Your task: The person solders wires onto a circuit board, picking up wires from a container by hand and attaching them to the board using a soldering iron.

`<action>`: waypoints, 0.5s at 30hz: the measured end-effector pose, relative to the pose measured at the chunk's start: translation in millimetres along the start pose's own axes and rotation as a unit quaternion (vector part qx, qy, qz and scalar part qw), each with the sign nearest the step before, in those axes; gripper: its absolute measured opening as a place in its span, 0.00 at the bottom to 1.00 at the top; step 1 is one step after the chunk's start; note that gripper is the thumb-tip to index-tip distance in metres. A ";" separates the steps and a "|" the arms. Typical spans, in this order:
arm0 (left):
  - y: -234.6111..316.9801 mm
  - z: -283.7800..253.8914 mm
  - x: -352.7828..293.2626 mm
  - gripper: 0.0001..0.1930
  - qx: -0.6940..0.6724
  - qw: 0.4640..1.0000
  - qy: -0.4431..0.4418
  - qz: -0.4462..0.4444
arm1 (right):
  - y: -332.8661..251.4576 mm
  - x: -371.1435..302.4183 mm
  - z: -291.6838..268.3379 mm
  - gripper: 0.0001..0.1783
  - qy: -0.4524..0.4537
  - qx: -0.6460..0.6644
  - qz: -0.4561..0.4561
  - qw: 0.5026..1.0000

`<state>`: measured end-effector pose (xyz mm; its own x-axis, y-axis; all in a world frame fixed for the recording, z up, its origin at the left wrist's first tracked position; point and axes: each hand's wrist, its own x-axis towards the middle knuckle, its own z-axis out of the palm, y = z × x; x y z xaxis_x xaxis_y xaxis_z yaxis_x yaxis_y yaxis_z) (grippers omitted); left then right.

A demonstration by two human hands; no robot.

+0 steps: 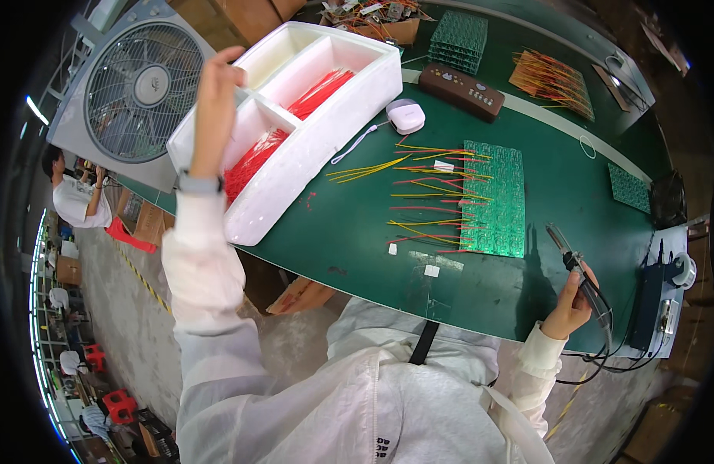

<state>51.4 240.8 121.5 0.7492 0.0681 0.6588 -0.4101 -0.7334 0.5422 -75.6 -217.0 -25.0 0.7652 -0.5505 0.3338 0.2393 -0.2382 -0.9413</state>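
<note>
My left hand (216, 100) is raised over the left side of a white foam box (322, 116), slightly blurred. Its fingers are apart and bent to the right, with nothing visible in them. Bundles of red wires (252, 162) lie in two compartments of the box. In my right hand (571, 305) is a soldering iron (577, 267), tip pointing up and left, above the table's right side. Left of the iron lies a green circuit board panel (505, 201), with red and yellow wires (427, 195) sticking out from its left side.
A box fan (148, 89) stands at the left. Beyond the panel are a brown case (461, 91), a small lilac device (406, 116), stacked green boards (459, 39) and a wired panel (554, 81). A soldering station (657, 298) sits at the right edge. Another person (78, 193) sits far left.
</note>
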 end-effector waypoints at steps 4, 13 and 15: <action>88.3 61.1 -89.9 0.06 -0.246 0.953 -0.148 -0.100 | -5.2 -3.0 -4.7 0.13 0.002 -0.009 0.013 1.000; 183.8 154.4 -226.1 0.09 -0.309 0.874 -0.312 -0.207 | -8.3 4.8 -0.2 0.14 0.004 -0.032 -0.119 0.992; 185.8 162.5 -228.0 0.09 -0.292 0.888 -0.306 -0.181 | -9.0 2.2 0.4 0.14 0.028 -0.015 -0.095 0.995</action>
<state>-111.1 -20.9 -12.6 0.9557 -0.2839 0.0773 -0.1516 -0.2501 0.9563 -75.8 -215.8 -15.8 0.6739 -0.5366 0.5078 0.3572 -0.3650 -0.8597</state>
